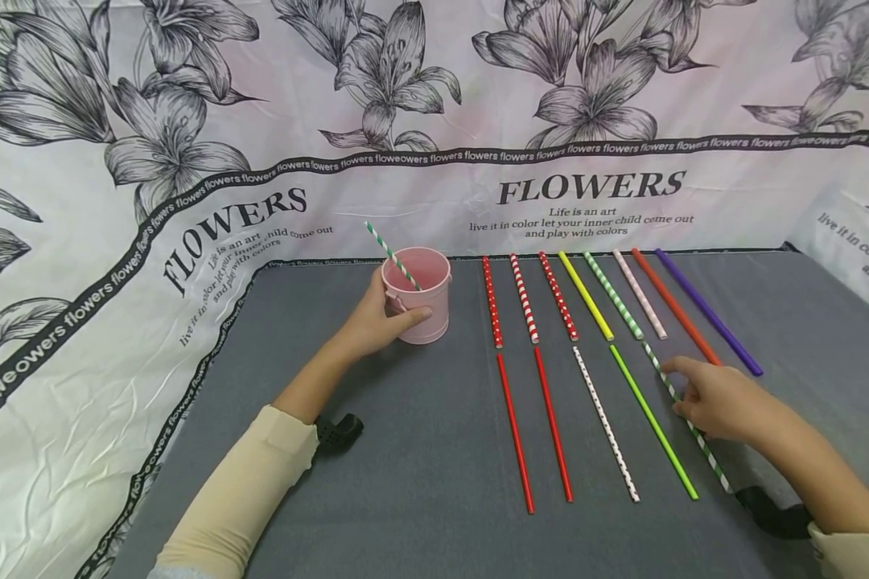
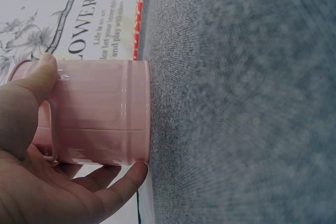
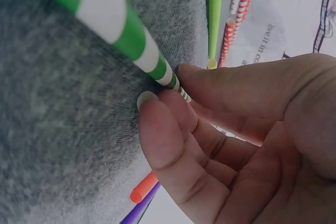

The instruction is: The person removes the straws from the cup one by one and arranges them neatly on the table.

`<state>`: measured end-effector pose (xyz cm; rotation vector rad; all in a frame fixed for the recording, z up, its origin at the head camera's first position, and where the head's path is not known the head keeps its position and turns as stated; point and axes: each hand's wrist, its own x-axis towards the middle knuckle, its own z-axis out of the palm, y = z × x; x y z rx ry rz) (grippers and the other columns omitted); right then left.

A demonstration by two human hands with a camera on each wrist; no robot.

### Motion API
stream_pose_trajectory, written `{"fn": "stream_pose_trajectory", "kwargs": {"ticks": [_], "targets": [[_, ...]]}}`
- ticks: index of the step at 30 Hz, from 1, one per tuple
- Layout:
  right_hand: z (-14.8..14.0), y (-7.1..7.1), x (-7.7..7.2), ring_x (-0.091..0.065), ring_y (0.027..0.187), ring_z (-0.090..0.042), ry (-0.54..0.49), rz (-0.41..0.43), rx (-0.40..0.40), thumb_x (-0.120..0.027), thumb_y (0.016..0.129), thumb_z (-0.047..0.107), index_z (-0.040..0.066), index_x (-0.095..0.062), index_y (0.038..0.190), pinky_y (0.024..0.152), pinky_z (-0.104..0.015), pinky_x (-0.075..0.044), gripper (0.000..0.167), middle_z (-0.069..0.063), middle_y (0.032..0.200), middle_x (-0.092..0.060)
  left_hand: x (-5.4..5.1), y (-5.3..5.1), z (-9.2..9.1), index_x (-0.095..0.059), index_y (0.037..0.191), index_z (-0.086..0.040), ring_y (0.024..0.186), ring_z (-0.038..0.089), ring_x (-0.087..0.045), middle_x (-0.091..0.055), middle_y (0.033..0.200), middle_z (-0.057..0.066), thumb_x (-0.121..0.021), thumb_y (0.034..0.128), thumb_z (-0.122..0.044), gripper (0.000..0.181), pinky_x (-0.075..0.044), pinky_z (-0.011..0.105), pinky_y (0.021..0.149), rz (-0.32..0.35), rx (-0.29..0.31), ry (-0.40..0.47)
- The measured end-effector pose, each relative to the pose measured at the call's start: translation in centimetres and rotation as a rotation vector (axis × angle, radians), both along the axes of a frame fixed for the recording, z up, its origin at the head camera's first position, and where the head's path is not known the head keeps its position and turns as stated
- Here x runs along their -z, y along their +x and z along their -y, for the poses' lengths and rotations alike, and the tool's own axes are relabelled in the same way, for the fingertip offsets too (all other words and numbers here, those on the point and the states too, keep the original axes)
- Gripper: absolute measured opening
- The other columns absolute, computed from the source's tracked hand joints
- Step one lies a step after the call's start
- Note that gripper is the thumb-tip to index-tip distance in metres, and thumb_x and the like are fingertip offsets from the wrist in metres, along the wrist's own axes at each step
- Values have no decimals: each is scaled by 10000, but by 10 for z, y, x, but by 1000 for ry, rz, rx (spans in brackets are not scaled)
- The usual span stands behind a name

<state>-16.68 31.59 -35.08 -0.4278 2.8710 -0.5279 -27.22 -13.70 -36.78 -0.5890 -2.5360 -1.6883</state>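
Note:
My left hand (image 1: 376, 322) grips a small pink bucket (image 1: 434, 314) by its side, thumb in front and fingers around behind. One green-and-white striped straw (image 1: 381, 241) leans in the bucket, its top above the rim. In the left wrist view the bucket (image 2: 100, 111) stands on the grey cloth. To the right, my right hand (image 1: 724, 402) is at a second green-and-white striped straw (image 1: 710, 458), the rightmost of the front row. The right wrist view shows this straw (image 3: 129, 40) pinched between thumb and fingertips, close to the cloth.
Left of that straw lie a lime green straw (image 1: 652, 419), a white spotted straw (image 1: 606, 425) and two red straws (image 1: 516, 434). Behind is a row of several more, including yellow (image 1: 586, 297), orange (image 1: 673, 304) and purple (image 1: 710, 312). A flower-printed cloth (image 1: 420, 197) hangs behind.

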Motion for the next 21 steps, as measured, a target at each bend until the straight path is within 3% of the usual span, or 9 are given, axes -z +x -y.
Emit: {"fn": "stream_pose_trajectory", "kwargs": {"ticks": [6,12,21], "targets": [[-2,1,-4,-552,542,-147,-18,8,6,-704,894,28,-116,-459,1337,490,-334,-456,527,15,723,-578,0,0,0,-161,1535,-42,1158,338,-482,-406,1408,208,-763,896,-158,885,-423,481,947,-22,30,17],[1,0,-11,-551,577,-156,-12,29,10,-703,906,53,-117,-433,1358,503,-349,-443,553,12,740,-602,-1,1,1,-156,1534,-45,1175,299,-475,-400,1416,181,-767,893,-152,892,-429,442,944,-15,19,11],[18,-6,-25,-471,565,-135,7,-92,-50,-705,896,28,-92,-471,1350,511,-324,-398,525,44,691,-558,-1,1,1,-151,1536,-58,1162,288,-487,-409,1406,163,-770,891,-152,899,-440,435,936,-11,17,5]]}}
